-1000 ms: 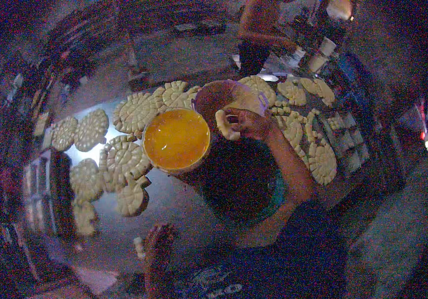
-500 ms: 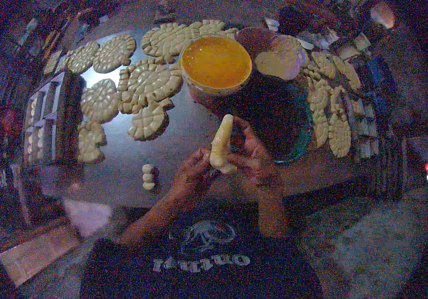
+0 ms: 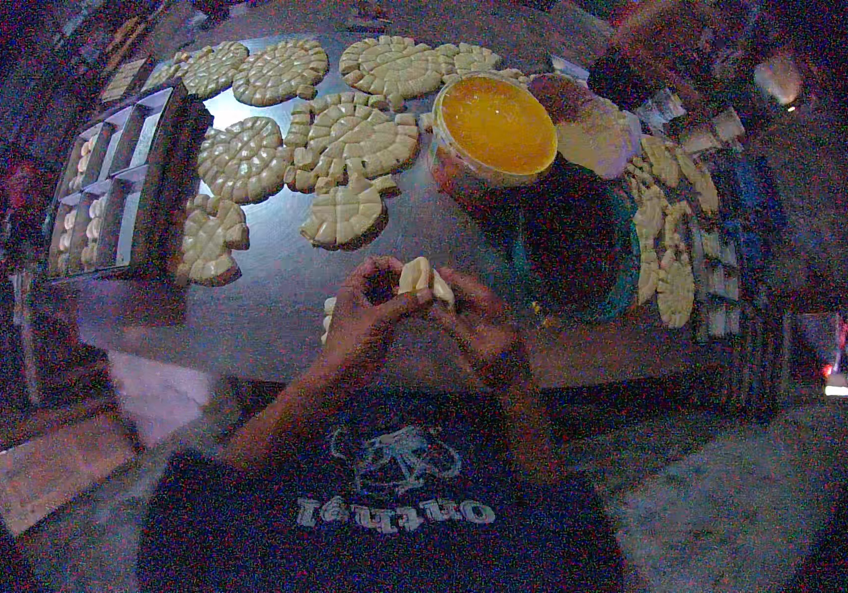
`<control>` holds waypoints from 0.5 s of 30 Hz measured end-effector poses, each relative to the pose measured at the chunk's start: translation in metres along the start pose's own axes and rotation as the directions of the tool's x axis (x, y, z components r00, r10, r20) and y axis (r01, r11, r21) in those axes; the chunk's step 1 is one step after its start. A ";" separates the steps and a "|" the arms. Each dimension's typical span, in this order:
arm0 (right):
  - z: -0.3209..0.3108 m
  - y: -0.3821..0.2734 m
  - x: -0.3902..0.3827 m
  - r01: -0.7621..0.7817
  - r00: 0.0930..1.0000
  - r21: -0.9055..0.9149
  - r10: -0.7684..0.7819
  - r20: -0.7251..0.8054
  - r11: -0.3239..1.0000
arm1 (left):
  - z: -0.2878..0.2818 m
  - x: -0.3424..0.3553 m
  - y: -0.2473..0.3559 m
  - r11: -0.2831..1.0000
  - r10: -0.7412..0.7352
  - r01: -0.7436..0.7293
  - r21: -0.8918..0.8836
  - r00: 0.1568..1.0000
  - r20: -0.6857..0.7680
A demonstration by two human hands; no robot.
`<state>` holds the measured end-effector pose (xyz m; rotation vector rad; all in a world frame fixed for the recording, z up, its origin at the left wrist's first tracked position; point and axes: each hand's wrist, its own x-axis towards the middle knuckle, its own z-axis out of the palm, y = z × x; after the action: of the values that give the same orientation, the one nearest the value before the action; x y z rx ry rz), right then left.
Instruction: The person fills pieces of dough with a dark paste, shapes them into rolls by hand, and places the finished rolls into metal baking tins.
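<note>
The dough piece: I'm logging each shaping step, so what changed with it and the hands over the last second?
The right hand left the bowl side and joined the left hand; the long dough piece is now pinched short between both. The yellow tub and patterned rounds stayed put.

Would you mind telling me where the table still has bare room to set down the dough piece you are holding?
Bare tabletop lies between the segmented dough rounds and the left hand. Beyond, rounds crowd the far side; the yellow tub and dark bowl fill the right.
</note>
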<state>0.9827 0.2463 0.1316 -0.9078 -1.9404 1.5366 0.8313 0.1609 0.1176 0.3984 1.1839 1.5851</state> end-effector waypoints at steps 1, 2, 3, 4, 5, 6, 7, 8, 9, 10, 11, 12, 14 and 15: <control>0.001 -0.008 0.002 -0.069 0.998 -0.019 0.069 0.000 0.997 | -0.004 -0.002 0.004 0.999 0.012 -0.012 0.032 1.000 0.001; 0.001 -0.013 0.001 -0.096 0.995 -0.070 0.097 0.012 0.993 | -0.008 -0.004 0.008 0.998 0.024 -0.024 0.064 1.000 0.003; 0.002 -0.018 0.002 -0.064 0.998 -0.162 0.068 0.020 0.985 | -0.013 -0.006 0.010 0.997 0.045 -0.047 0.053 0.999 0.026; 0.002 -0.022 0.001 -0.011 1.000 -0.273 0.017 0.022 0.962 | -0.016 -0.008 0.011 0.997 0.067 -0.069 0.042 0.996 0.053; 0.001 -0.025 0.001 0.056 0.998 -0.390 -0.051 0.023 0.919 | -0.019 -0.009 0.014 0.995 0.087 -0.090 0.030 0.993 0.079; 0.001 -0.028 -0.001 0.119 0.992 -0.489 -0.122 0.027 0.864 | -0.022 -0.011 0.018 0.993 0.084 -0.092 0.068 0.990 0.113; 0.000 -0.031 0.000 0.173 0.983 -0.563 -0.178 0.046 0.808 | -0.024 -0.015 0.025 0.991 0.074 -0.090 0.104 0.986 0.150; 0.000 -0.034 0.000 0.224 0.971 -0.617 -0.231 0.070 0.754 | -0.026 -0.017 0.030 0.986 0.063 -0.090 0.139 0.980 0.187; -0.001 -0.037 0.000 0.286 0.954 -0.632 -0.276 0.117 0.720 | -0.029 -0.017 0.032 0.980 0.046 -0.090 0.179 0.971 0.235; -0.003 -0.039 0.007 0.371 0.927 -0.612 -0.320 0.197 0.699 | -0.032 -0.016 0.035 0.972 0.029 -0.092 0.216 0.960 0.278; -0.005 -0.041 0.014 0.454 0.891 -0.581 -0.363 0.274 0.675 | -0.036 -0.016 0.037 0.962 0.012 -0.098 0.255 0.948 0.319; -0.007 -0.042 0.017 0.534 0.846 -0.544 -0.404 0.348 0.648 | -0.038 -0.018 0.042 0.955 -0.025 -0.074 0.287 0.945 0.327; -0.010 -0.044 0.015 0.549 0.836 -0.560 -0.402 0.374 0.620 | -0.040 -0.019 0.054 0.938 -0.089 -0.035 0.346 0.937 0.337; -0.011 -0.045 0.014 0.558 0.830 -0.567 -0.400 0.389 0.606 | -0.040 -0.017 0.055 0.971 -0.125 0.057 0.232 0.948 0.293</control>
<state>0.9734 0.2576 0.1772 -0.3662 -2.6903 0.6230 0.7778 0.1297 0.1510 0.6981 1.1215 1.2603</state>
